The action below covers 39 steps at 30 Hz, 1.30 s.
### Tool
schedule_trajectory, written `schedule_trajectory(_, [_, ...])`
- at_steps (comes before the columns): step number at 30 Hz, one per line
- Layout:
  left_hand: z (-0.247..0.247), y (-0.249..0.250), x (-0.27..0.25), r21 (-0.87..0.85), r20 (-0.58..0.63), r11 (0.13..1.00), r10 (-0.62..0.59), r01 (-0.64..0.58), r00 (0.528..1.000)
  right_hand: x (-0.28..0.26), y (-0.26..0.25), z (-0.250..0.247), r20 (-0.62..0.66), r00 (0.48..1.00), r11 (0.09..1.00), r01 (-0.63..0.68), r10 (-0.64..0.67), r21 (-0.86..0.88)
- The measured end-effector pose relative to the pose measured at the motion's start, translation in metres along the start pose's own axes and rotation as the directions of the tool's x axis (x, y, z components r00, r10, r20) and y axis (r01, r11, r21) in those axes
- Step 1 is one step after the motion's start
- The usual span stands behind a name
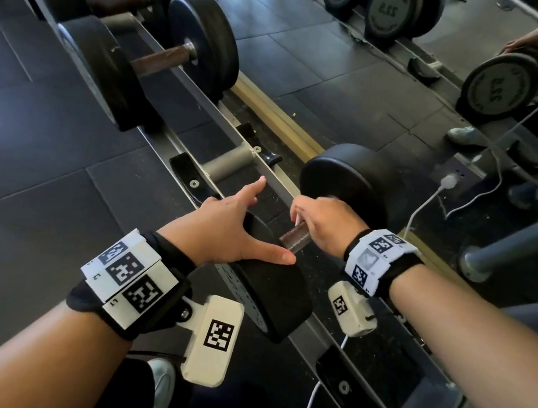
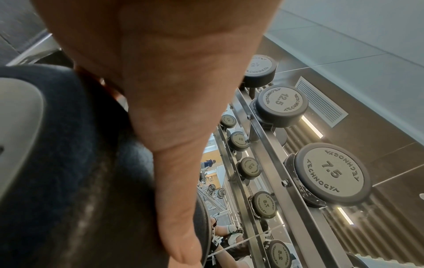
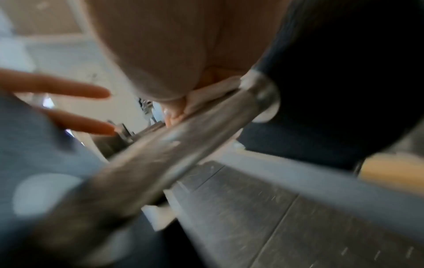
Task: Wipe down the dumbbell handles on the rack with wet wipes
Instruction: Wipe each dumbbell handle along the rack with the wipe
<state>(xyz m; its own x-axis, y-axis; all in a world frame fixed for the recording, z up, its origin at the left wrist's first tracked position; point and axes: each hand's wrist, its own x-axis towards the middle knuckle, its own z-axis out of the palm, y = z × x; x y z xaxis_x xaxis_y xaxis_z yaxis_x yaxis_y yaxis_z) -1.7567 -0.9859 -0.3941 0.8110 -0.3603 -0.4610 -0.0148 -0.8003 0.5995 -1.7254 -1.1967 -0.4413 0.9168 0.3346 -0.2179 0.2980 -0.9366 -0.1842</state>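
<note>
A black dumbbell lies across the rack rails, its near head [image 1: 266, 290] low in the head view and its far head [image 1: 351, 177] beyond. My left hand [image 1: 233, 223] rests open on the near head, fingers spread and thumb along the rim; the left wrist view shows its thumb [image 2: 174, 163] against the dark head [image 2: 69, 145]. My right hand [image 1: 324, 222] is curled round the far part of the brownish metal handle [image 1: 295, 240]. In the blurred right wrist view a white wet wipe [image 3: 213, 92] is pressed between those fingers and the handle [image 3: 172, 148].
Bigger dumbbells [image 1: 177, 56] fill the rack to the upper left, with an empty cradle [image 1: 228, 163] between them and my hands. A mirror [image 1: 485, 78] behind the rack reflects more dumbbells. A white cable [image 1: 422, 208] hangs at the right. The rack rail [image 1: 376, 367] runs toward me.
</note>
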Motion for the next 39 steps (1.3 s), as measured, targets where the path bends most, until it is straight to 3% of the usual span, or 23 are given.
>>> schedule_trajectory(4, [0.0,-0.001,0.0,-0.01,-0.012,1.0,0.006,-0.006,1.0,-0.002,-0.02,0.011,0.046,0.992,0.945,0.096,-0.116,0.312])
schedule_trajectory(7, [0.0,-0.002,0.001,-0.003,-0.017,1.0,0.008,-0.008,1.0,-0.005,-0.013,-0.003,0.016,0.997,0.859,0.059,-0.077,0.508])
schedule_trajectory(10, [-0.001,-0.001,0.002,-0.009,-0.004,1.0,0.001,-0.001,1.0,-0.006,0.009,-0.023,-0.108,0.991,0.93,0.11,-0.077,0.351])
schedule_trajectory(15, [-0.001,-0.001,0.002,-0.012,0.004,1.0,-0.002,0.002,1.0,-0.021,0.009,-0.001,-0.021,0.988,0.984,0.153,-0.152,0.095])
schedule_trajectory(18, [-0.001,-0.003,0.002,-0.02,0.005,1.0,0.0,0.0,1.0,-0.032,0.0,0.014,-0.091,0.977,0.905,0.215,-0.195,0.367])
schedule_trajectory(20, [-0.001,-0.003,0.004,-0.018,0.01,1.0,-0.005,0.005,1.0,-0.039,-0.004,0.015,-0.073,0.981,0.819,0.189,-0.178,0.542])
schedule_trajectory(23, [-0.002,-0.002,0.004,-0.013,0.016,1.0,-0.011,0.011,1.0,-0.056,-0.001,0.017,-0.12,0.992,0.604,0.117,-0.036,0.788])
schedule_trajectory(25, [-0.004,0.001,0.004,-0.017,0.031,1.0,-0.011,0.011,0.999,-0.072,0.006,0.02,-0.199,0.956,0.47,0.078,0.215,0.879])
schedule_trajectory(27, [-0.005,0.002,0.003,-0.03,0.039,0.999,-0.019,0.02,0.999,-0.085,0.012,0.026,-0.267,0.863,0.51,0.013,0.429,0.86])
schedule_trajectory(29, [-0.004,0.003,0.003,-0.036,0.04,0.999,-0.02,0.022,0.999,-0.091,0.016,0.033,-0.309,0.8,0.586,-0.066,0.515,0.808])
schedule_trajectory(31, [-0.002,0.003,0.003,-0.027,0.038,0.999,-0.02,0.021,0.999,-0.092,0.018,0.039,-0.295,0.759,0.581,-0.131,0.58,0.803])
schedule_trajectory(36, [-0.002,0.003,0.002,0.0,0.041,1.0,-0.021,0.021,0.999,-0.088,0.017,0.059,-0.173,0.707,0.41,-0.18,0.686,0.894])
schedule_trajectory(39, [-0.001,0.003,0.001,0.02,0.036,1.0,-0.02,0.019,0.999,-0.083,0.012,0.065,-0.126,0.722,0.349,-0.167,0.68,0.922])
